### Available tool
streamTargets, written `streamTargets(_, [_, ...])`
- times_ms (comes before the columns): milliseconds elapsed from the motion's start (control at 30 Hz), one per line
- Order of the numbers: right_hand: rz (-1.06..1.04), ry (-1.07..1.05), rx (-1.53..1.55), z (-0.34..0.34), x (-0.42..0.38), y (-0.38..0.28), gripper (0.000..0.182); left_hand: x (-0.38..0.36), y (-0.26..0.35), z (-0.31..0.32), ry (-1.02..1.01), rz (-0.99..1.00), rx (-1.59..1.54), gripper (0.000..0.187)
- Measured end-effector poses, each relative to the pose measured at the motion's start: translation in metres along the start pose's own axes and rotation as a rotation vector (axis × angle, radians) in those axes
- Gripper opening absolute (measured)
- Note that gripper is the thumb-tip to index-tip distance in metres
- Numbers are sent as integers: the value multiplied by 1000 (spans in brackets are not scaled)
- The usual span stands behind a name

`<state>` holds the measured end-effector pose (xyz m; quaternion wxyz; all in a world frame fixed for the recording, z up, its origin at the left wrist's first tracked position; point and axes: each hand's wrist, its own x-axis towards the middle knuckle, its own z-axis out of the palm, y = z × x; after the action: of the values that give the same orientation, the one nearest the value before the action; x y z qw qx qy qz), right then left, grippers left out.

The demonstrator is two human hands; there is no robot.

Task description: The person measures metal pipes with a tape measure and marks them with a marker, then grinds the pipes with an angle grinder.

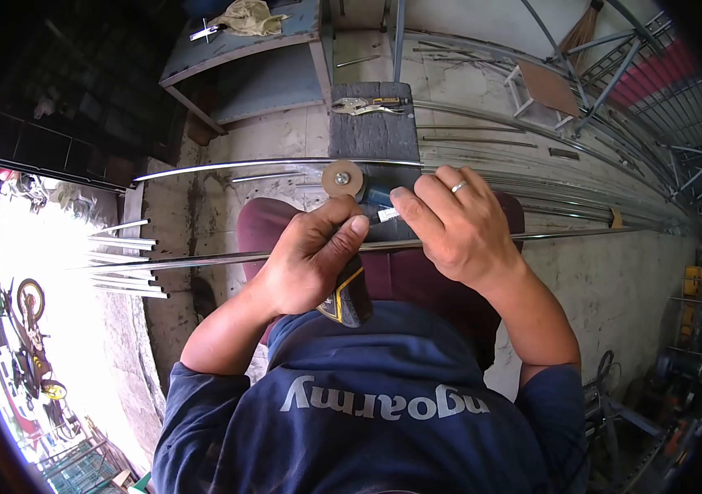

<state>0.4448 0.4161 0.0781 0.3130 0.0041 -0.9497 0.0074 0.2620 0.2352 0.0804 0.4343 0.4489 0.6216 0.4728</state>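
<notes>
My left hand (311, 257) is closed round a black and yellow tool (348, 298), perhaps a tape measure, whose lower part shows below it. Fingertips of my right hand (452, 221) pinch a small marker-like item with a white label (388, 214); its dark end reaches the left fingers. A long shiny metal tube (195, 262) crosses over the thighs, passing by both hands. Just beyond them is a grinder with a round brown disc (342, 179) and a blue-green body (379, 196), partly hidden by the hands.
Locking pliers (365, 106) lie on a dark padded stool (373, 136) ahead. A metal table (244, 62) holding a cloth (246, 16) stands ahead-left. Long tubes (532, 188) run along the floor at right, near a small brown-topped stand (547, 88). White tube ends (125, 244) lie at left.
</notes>
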Motion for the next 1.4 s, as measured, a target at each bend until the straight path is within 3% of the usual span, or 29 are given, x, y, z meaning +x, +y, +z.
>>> streamTargets(133, [26, 43, 40, 8, -3, 0, 23, 3, 0, 8, 43, 32, 45, 28])
streamTargets(233, [128, -56, 122, 3, -8, -7, 36, 6, 2, 8, 48, 67, 131, 26])
streamTargets(500, [163, -37, 196, 10, -17, -6, 36, 18, 3, 6, -19, 166, 305, 24])
streamTargets(600, [130, 6, 111, 13, -10, 7, 32, 21, 5, 3, -34, 97, 332, 27])
streamTargets(633, [115, 24, 75, 13, -8, 10, 30, 23, 4, 4, 22, 90, 219, 29])
streamTargets(700, [369, -30, 19, 2, -5, 14, 26, 30, -2, 5, 137, 69, -6, 35])
streamTargets(767, [530, 199, 70, 8, -13, 32, 18, 34, -10, -13, 194, -41, -222, 52])
streamTargets(833, [559, 276, 80, 1, -20, 46, 20, 42, -29, -22, 359, -91, -612, 53])
streamTargets(867, [454, 336, 57, -2, -19, 51, 24, 47, -18, -20, 524, -152, -723, 51])
streamTargets(900, [349, 400, 34, -5, -17, 57, 28, 49, -33, -31, 536, -133, -760, 50])
streamTargets(967, [441, 298, 63, -8, -17, 58, 37, 50, -34, -37, 584, -104, -787, 49])
streamTargets(1067, [840, 54, 273, -23, -14, 25, 44, 54, -40, -38, 686, -101, -875, 46])
streamTargets(1167, [485, 240, 406, 12, -10, 8, 32, 56, -43, -32, 740, -143, -969, 42])
streamTargets(1233, [176, 130, 342, 17, 2, -8, 28, 55, -27, -14, 810, -234, -1000, 41])
streamTargets(1300, [112, -1, 343, 22, 17, -39, 41, 46, -18, 2, 703, -302, -997, 39])
streamTargets(1367, [42, 27, 247, 64, 5, -38, 33, 33, -15, 14, 628, -355, -833, 49])
streamTargets(1400, [26, 38, 242, 76, 3, -38, 30, 27, -28, 20, 532, -284, -817, 49])
